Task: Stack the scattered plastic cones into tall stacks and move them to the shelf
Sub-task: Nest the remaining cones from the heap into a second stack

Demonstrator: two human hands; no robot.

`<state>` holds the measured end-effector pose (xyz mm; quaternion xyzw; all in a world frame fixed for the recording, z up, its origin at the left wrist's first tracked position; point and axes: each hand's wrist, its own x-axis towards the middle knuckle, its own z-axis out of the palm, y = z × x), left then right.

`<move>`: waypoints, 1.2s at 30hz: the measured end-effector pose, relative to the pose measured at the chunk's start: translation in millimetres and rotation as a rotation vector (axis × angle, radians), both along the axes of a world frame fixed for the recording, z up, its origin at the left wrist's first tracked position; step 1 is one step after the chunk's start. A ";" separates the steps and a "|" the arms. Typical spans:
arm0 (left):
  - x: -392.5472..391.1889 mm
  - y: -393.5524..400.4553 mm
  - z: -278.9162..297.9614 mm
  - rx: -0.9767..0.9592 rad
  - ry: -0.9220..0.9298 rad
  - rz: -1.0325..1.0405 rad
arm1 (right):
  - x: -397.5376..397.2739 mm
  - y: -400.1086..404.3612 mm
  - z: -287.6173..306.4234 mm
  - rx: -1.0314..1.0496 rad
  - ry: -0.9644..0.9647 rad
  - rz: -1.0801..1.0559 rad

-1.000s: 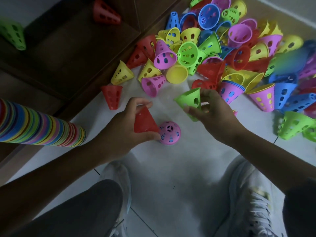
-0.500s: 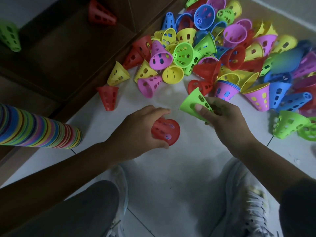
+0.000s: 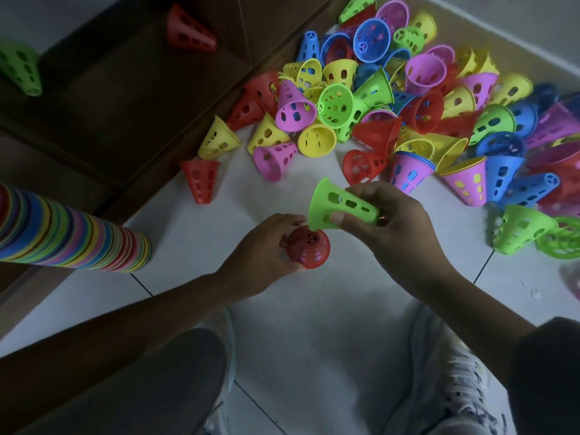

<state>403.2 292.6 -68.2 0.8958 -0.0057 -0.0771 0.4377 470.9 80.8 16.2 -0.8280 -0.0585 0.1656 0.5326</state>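
Observation:
My left hand [image 3: 262,251] grips a red cone [image 3: 309,248] that stands on the white floor over a pink one, whose colour shows through the holes. My right hand [image 3: 392,227] pinches a green cone [image 3: 342,205], tilted, its wide rim just above the red cone's tip. A big pile of scattered cones [image 3: 408,114] in red, yellow, pink, blue and green lies beyond my hands. A long multicoloured stack of cones [image 3: 69,237] lies on its side at the left. A red cone [image 3: 188,29] and a green cone [image 3: 20,69] sit on the dark wooden shelf [image 3: 125,98].
Loose cones lie apart from the pile: a red one [image 3: 201,180], a yellow one [image 3: 218,139], a pink one [image 3: 274,160] and green ones [image 3: 521,229] at the right. My knees and white shoes [image 3: 461,403] fill the bottom. The shelf edge runs diagonally at upper left.
The red cone went down over the pink cone on the floor. My right hand carried the green cone left and down, close above the red cone.

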 end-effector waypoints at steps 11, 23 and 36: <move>9.8 67.5 3.4 0.191 -0.157 0.152 | -0.6 8.1 21.3 -0.208 -0.364 0.202; 35.7 104.8 -1.7 0.469 -0.111 0.490 | -12.2 20.2 -28.8 -0.385 -0.330 0.462; 30.2 116.1 -10.1 0.370 0.005 0.454 | -0.6 -14.7 -49.0 -0.465 -0.365 0.237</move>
